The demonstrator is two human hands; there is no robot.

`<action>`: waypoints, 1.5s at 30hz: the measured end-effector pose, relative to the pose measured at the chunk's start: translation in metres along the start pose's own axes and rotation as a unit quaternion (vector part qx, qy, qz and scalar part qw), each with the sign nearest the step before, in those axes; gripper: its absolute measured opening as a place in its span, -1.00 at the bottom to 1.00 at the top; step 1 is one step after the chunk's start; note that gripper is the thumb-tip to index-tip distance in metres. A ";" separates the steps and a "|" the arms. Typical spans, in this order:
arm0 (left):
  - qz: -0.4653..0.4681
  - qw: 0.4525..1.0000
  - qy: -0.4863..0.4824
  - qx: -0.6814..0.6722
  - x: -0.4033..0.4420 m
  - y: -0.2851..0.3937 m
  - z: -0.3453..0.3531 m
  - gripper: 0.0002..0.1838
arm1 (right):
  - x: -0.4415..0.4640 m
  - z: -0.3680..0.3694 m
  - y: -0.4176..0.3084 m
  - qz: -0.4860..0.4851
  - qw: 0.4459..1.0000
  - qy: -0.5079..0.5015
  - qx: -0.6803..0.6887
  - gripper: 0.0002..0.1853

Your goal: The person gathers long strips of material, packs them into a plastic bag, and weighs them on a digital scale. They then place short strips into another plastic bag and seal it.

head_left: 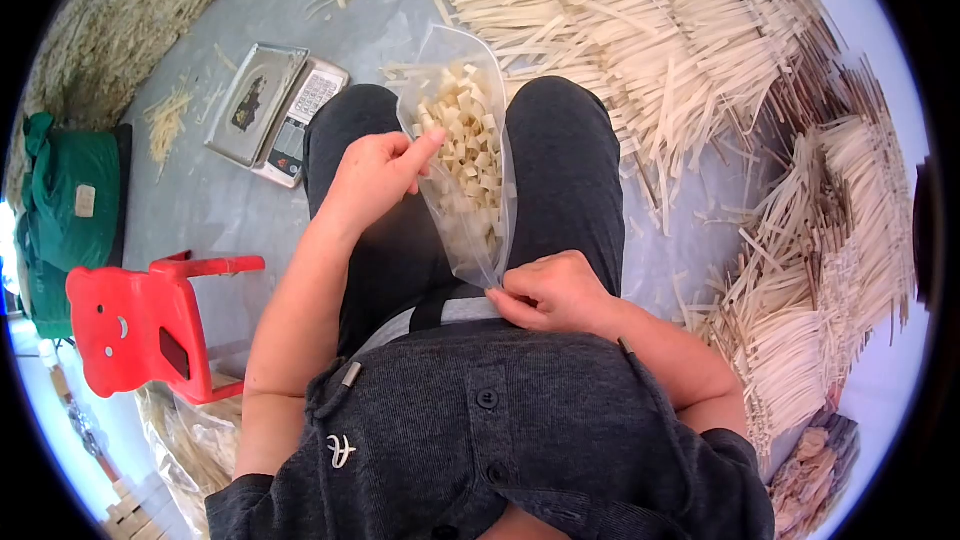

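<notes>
A clear plastic bag (465,240) lies between my thighs, filled with many small pale cut pieces (465,130). My left hand (380,175) is closed on the bag's left edge, thumb stretched over the plastic beside the pieces. At the bag's near corner, close to my waist, my right hand (550,290) pinches the plastic between thumb and curled fingers. Its wider end points away from me, beyond my knees. What the pieces are made of, I cannot tell for certain.
Left of my knee sits a digital scale (280,110) with a metal pan. A red plastic chair (140,330) holds a dark phone (174,352). Large heaps of pale flat strips (640,30) spread ahead and right. A green bag (75,210) stands far left.
</notes>
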State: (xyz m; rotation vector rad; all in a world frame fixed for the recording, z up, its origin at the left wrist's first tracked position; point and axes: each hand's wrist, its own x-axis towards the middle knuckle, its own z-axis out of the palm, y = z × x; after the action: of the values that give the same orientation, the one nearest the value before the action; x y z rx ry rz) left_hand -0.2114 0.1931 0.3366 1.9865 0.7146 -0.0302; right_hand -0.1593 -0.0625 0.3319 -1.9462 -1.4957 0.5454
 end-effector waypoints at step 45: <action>-0.033 0.971 -0.197 -0.129 0.010 0.026 0.012 -0.66 | 0.119 -0.038 0.051 0.086 0.984 0.076 0.138 -0.75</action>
State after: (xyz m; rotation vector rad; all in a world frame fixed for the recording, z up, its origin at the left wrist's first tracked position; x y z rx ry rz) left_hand -0.1872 0.1787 0.3482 1.6403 0.4966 -0.3465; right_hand -0.0661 0.0352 0.3299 -1.8614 -1.1002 0.6277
